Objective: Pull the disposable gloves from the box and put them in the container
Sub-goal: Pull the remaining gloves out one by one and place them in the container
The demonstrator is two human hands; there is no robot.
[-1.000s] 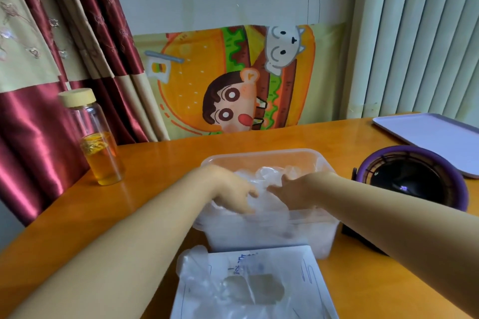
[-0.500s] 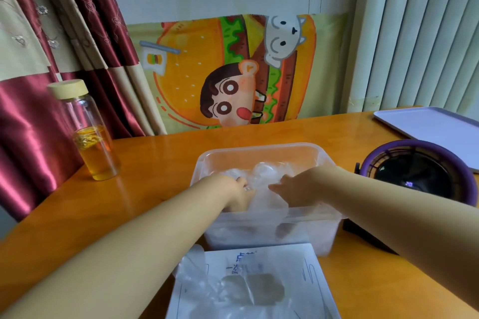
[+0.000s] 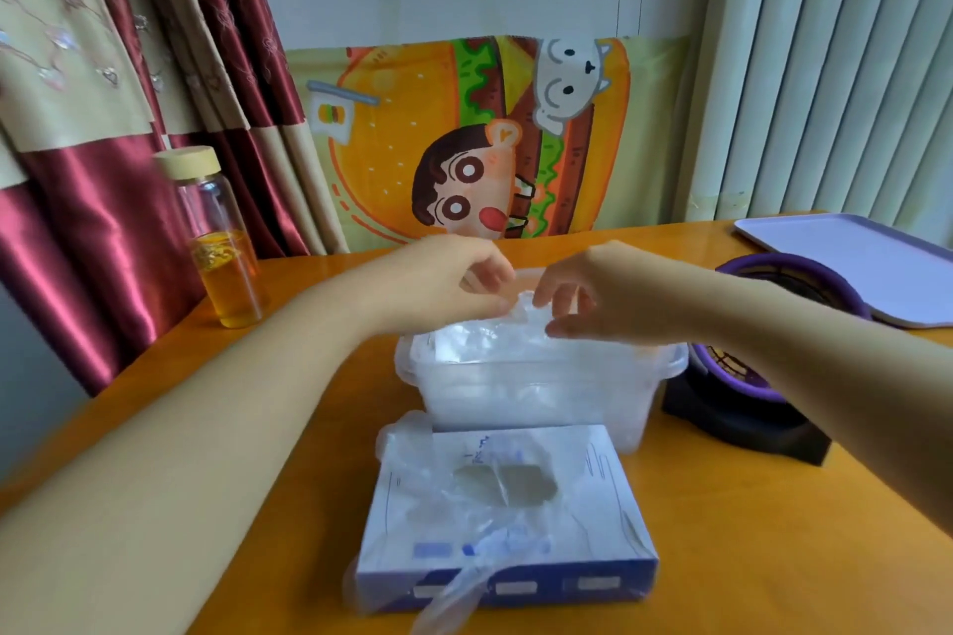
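At frame centre I see the clear container [image 3: 536, 392] holding crumpled gloves [image 3: 495, 340]. The left hand [image 3: 454, 284] and right hand [image 3: 613, 299] hover above with fingers curled at the peak, but I cannot tell whether either grips it. At lower centre, the box [image 3: 515, 521] trails another glove [image 3: 454, 593].

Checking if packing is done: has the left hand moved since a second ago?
Yes. The left hand was down inside the container; now it is lifted above its rim, toward the far side.
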